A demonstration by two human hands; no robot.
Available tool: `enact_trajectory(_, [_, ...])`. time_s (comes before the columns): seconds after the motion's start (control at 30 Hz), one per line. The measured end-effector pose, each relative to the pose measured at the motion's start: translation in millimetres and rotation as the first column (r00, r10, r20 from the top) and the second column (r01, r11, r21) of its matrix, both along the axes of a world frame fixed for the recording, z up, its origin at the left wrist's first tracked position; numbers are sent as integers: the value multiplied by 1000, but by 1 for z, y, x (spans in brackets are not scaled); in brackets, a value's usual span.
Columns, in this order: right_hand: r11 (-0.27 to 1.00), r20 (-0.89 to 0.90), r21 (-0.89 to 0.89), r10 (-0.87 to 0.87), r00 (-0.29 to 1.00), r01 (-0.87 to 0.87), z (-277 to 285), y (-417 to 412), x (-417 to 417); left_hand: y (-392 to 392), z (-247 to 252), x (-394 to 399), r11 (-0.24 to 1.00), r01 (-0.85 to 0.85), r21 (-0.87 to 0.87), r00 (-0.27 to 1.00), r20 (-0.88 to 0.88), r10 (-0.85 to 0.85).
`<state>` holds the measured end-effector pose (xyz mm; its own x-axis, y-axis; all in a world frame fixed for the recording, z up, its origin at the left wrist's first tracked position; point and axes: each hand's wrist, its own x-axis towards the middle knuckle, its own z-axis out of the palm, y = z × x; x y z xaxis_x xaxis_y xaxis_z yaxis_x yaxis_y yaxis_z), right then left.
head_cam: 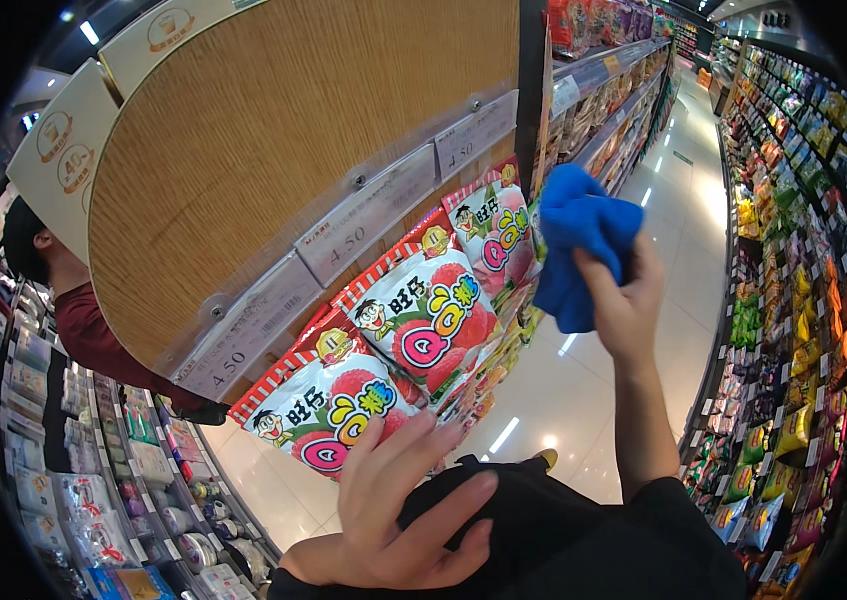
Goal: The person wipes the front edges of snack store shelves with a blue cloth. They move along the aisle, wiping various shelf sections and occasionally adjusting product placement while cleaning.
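My right hand (622,300) grips a bunched blue cloth (588,240) at the right edge of a wooden display shelf (296,127). Fingers apart and holding nothing, my left hand (408,502) is in front of the lowest gummy candy bag (326,405); whether it touches the bag I cannot tell. A middle candy bag (423,307) and an upper one (494,225) hang beside it under the shelf's edge. Clear plastic strips with price labels (352,244) run along that curved edge, fixed by screws.
On the right, a long rack of packaged snacks (791,315) borders the tiled aisle floor (682,277). Stocked shelving (603,97) continues beyond the display. Lower left are shelves of packaged goods (145,465). A person in a dark red sleeve (108,352) stands behind the display.
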<state>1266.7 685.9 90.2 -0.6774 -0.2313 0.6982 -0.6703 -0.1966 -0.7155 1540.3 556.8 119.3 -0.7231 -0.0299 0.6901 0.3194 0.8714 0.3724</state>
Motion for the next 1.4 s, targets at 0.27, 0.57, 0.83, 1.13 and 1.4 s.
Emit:
enact_trajectory(0.27, [975, -333, 190, -43, 942, 112, -16, -44, 23, 7, 2, -26, 993, -117, -27, 985, 123, 119])
enact_trajectory(0.57, [966, -328, 256, 115, 938, -28, -27, -15, 14, 7, -7, -30, 971, -211, -114, 972, 80, 221])
enact_trajectory(0.83, [995, -243, -6, -98, 965, 99, -20, 40, -73, 24, -20, -37, 894, -440, -82, 895, -117, 430])
enact_trajectory(1.13, [959, -247, 247, 198, 949, -136, -81, 1, -122, 72, -54, -86, 871, -489, 53, 828, -285, 483])
enact_trajectory(1.4, [911, -276, 334, 341, 899, -243, -114, 19, -121, 100, -104, -120, 791, -586, 174, 771, -182, 611])
